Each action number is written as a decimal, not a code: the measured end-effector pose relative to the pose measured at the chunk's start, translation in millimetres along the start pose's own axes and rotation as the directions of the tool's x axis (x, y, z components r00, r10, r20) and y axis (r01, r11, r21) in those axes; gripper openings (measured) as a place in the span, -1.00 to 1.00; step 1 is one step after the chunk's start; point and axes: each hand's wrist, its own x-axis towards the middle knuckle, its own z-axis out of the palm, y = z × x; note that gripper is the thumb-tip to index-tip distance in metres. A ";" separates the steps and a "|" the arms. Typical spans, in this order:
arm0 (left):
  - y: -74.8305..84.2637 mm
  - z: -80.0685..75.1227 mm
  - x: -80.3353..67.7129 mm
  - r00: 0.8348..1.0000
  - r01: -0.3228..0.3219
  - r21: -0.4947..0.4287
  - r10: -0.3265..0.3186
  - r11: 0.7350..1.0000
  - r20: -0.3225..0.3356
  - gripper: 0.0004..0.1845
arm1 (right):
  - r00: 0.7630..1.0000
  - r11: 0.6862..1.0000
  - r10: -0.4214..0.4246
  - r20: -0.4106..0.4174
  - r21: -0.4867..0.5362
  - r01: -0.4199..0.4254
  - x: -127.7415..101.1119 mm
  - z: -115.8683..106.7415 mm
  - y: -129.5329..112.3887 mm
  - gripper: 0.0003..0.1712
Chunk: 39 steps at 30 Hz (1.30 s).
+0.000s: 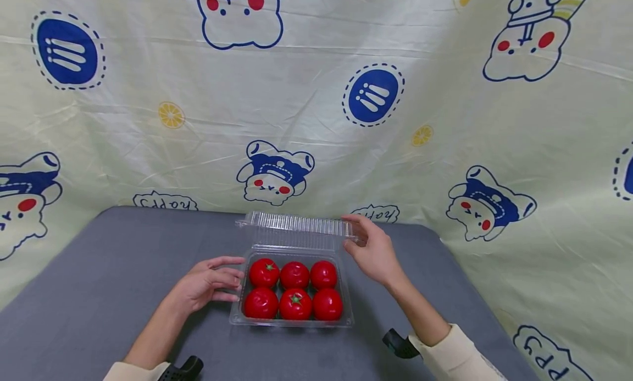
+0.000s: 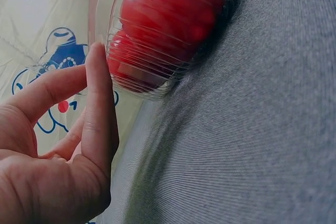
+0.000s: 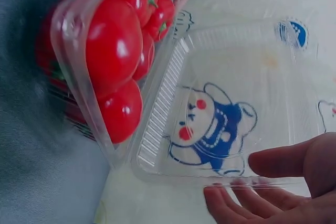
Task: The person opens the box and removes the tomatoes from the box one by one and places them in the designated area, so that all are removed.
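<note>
At the left wall of the clear plastic clamshell box, the fingers of the left hand lie straight and relaxed, with the fingertips touching the ribbed plastic; they grasp nothing. Against the right edge of the box's raised lid, the fingers of the right hand are extended, fingertips under the lid's rim and thumb above it; whether they pinch the rim cannot be determined. The lid stands upright on its hinge at the far side of the box. Inside the box sit six red tomatoes, in two rows of three, touching one another. The box rests on a grey table, near its middle. Beyond the box, behind the table's far edge, hangs a pale yellow cloth printed with blue cartoon figures and lemon slices. Cream sleeves cover both forearms at the near side of the box.
</note>
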 end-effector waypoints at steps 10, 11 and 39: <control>0.3 1.2 1.1 1.000 0.011 0.006 -0.011 1.000 -0.003 -0.40 | 0.993 0.993 0.080 -0.086 0.093 -0.072 22.0 0.3 17.0 -0.70; 0.4 1.2 1.2 1.000 0.012 0.009 -0.012 1.000 -0.005 -0.40 | 0.992 0.992 0.088 -0.092 0.101 -0.079 23.3 1.4 18.2 -0.71; 2.1 0.3 0.3 1.000 0.022 -0.018 -0.022 1.000 0.004 -0.43 | 0.948 0.877 0.300 0.104 0.360 -0.317 72.9 25.2 53.8 -0.55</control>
